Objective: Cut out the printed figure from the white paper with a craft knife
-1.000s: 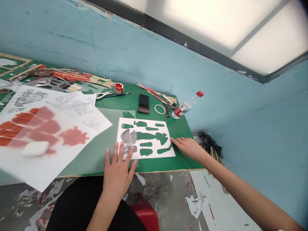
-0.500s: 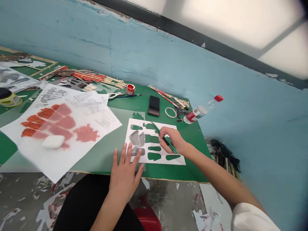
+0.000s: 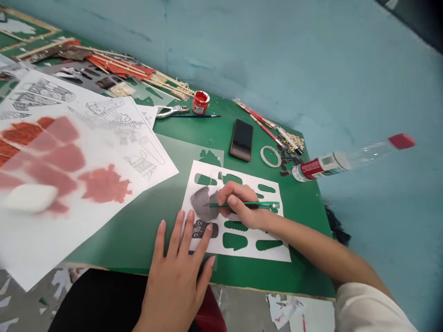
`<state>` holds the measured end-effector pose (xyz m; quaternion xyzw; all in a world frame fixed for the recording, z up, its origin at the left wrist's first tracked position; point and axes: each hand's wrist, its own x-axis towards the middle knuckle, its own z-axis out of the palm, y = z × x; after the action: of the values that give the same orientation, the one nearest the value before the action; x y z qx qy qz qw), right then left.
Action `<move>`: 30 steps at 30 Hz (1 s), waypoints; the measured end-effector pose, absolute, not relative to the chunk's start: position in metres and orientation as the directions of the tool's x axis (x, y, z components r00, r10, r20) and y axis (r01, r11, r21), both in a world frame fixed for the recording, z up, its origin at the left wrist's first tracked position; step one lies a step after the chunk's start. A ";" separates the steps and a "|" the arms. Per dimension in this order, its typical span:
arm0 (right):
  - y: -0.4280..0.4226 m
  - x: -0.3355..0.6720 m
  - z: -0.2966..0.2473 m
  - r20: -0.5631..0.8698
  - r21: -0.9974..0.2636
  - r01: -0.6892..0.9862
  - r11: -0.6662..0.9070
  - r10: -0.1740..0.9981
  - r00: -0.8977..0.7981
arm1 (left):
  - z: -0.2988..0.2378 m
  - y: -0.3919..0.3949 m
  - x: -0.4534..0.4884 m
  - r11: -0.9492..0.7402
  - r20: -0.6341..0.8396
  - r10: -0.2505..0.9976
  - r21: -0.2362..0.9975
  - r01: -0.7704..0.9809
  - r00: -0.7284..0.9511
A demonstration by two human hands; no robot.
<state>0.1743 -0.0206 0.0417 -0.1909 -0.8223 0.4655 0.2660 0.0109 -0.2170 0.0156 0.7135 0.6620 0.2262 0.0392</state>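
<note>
My right hand (image 3: 244,205) is closed around a slim green craft knife (image 3: 265,204), held nearly level with its tip pointing left over a grey patch (image 3: 202,203). Beneath it lies a white sheet (image 3: 270,253) with several cut-out shapes that show green through. Fingers spread, my left hand (image 3: 182,263) lies flat across the sheet's lower left edge. By its fingertips is a dark patterned piece (image 3: 209,229). A translucent sheet (image 3: 128,230) reaches under the left hand.
Drawings and red rubbings on white paper (image 3: 104,221) lie left, with a white block (image 3: 31,198) on top. Behind are pliers (image 3: 173,109), a red paint jar (image 3: 200,102), a brush (image 3: 197,116), a phone (image 3: 241,139), a tape roll (image 3: 271,157) and a bottle (image 3: 321,167).
My right hand has shifted left over the sheet, and the knife has turned from a steep slant to nearly level. My left hand stays flat on the sheet. The view has moved closer.
</note>
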 end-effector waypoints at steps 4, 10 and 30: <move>-0.018 0.169 0.038 0.261 -0.845 0.031 0.535 0.462 -0.848 | 0.016 -0.216 0.010 -0.118 0.258 0.966 0.365 0.924 0.021; -0.017 0.169 0.029 0.394 -0.787 -0.158 0.596 0.288 -0.873 | 0.017 -0.215 0.004 -0.198 0.247 0.960 0.257 0.946 0.134; -0.020 0.162 0.034 0.390 -0.843 -0.095 0.529 0.481 -0.786 | 0.016 -0.219 0.005 -0.190 0.217 0.966 0.223 0.956 0.141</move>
<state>0.1618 -0.0204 0.0343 -0.1177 -0.8193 0.4707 0.3055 0.0046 -0.2186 0.0165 0.7552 0.6362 0.1570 0.0154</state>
